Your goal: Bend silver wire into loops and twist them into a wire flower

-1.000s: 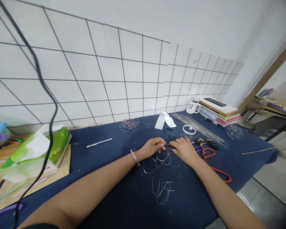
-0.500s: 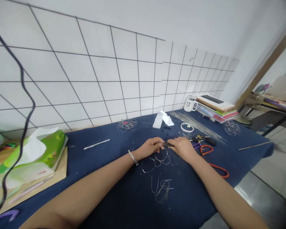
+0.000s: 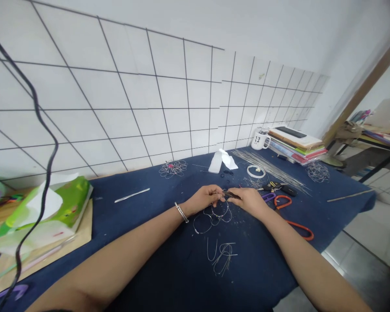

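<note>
My left hand (image 3: 208,198), with a silver bangle (image 3: 181,212) on its wrist, pinches a piece of thin wirework. Several wire loops (image 3: 203,233) with small beads hang from it and rest on the dark blue cloth (image 3: 169,268). Close beside it, my right hand (image 3: 251,202) is closed round dark-jawed pliers (image 3: 231,195), whose tips meet the wire at my left fingertips. The exact spot they grip is too small to make out. Nearer to me lies a small heap of bent wire pieces (image 3: 224,259).
Orange-handled scissors (image 3: 282,202) and black-handled pliers (image 3: 274,187) lie right of my hands. Behind are straight wires (image 3: 269,167), a white ring-shaped coil (image 3: 256,171), a mug (image 3: 260,139) and stacked books (image 3: 295,145). A tissue pack (image 3: 74,206) and a hanging black cable (image 3: 48,173) are left.
The view has shifted slightly, and the black cable appears farther right. Both hands stay together at the wirework, with only a small shift of the pliers and right hand.
</note>
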`<state>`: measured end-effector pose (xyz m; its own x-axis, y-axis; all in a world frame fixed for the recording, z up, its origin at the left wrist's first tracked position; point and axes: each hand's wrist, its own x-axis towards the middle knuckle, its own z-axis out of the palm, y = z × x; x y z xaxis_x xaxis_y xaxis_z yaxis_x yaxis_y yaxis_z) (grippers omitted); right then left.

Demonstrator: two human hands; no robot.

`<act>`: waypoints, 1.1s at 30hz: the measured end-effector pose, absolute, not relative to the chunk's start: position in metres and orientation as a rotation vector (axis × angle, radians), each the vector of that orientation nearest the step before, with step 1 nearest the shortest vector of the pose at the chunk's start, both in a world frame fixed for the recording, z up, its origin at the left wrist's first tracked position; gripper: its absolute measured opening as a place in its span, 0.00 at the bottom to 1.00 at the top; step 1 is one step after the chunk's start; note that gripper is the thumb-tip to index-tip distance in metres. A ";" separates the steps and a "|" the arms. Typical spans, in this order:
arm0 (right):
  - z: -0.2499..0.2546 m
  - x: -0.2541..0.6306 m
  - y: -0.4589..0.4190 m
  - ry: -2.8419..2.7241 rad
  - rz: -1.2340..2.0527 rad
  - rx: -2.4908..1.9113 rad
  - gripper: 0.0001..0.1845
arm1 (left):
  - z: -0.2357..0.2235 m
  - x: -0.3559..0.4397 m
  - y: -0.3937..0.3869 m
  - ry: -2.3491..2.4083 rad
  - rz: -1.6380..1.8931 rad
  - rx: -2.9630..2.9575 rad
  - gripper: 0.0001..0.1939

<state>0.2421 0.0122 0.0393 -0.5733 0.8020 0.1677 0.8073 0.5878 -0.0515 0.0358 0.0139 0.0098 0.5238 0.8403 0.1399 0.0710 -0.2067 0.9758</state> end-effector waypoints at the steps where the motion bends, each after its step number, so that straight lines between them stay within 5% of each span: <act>1: 0.039 0.243 0.013 -2.647 -0.031 -1.335 0.15 | 0.010 0.036 0.014 0.788 0.850 1.640 0.11; 19: 0.041 0.242 0.011 -2.805 -0.445 -1.090 0.07 | 0.010 0.035 0.015 0.837 0.784 1.775 0.08; 33: 0.045 0.237 0.004 -2.803 -0.605 -1.081 0.12 | 0.007 0.035 0.015 0.885 0.790 1.844 0.07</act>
